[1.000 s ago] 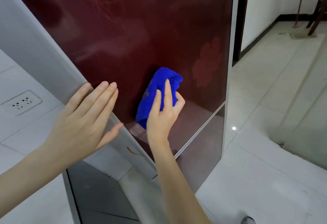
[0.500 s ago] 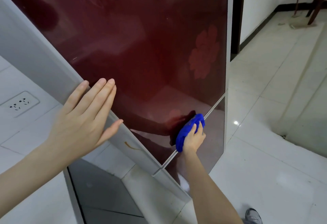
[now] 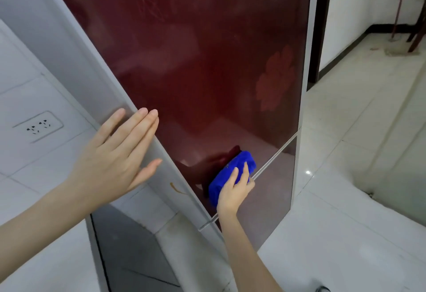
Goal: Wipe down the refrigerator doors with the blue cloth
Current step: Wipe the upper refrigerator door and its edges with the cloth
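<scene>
Cloth first: the blue cloth (image 3: 230,172) is bunched into a wad and sits low on the upper refrigerator door (image 3: 207,72), near that door's bottom edge and just above the metal strip (image 3: 276,153) that closes it off from the lower door (image 3: 265,204). The right hand (image 3: 235,190) grips the wad from below, fingers (image 3: 245,169) curled over its top and thumb wrapped round its right end, and presses it against the dark red glass; a dim reflection of hand and cloth shows on the door just to the left of them. The left hand (image 3: 115,158) is spread flat with fingers straight and close together and the thumb held apart, holding nothing; it lies at the door's left edge, over the grey side panel (image 3: 69,49), and whether the palm actually touches the panel cannot be told. A pale flower print (image 3: 276,79) marks the door toward its right edge, well above the cloth. A small brown stain (image 3: 175,187) sits on the side panel just left of the door's lower corner. Farther left of the door, a wall socket (image 3: 38,127) is set in white tile. To the door's right and below it lies a glossy tiled floor (image 3: 345,222), with the toe of a shoe (image 3: 322,289) at the bottom edge of the view.
</scene>
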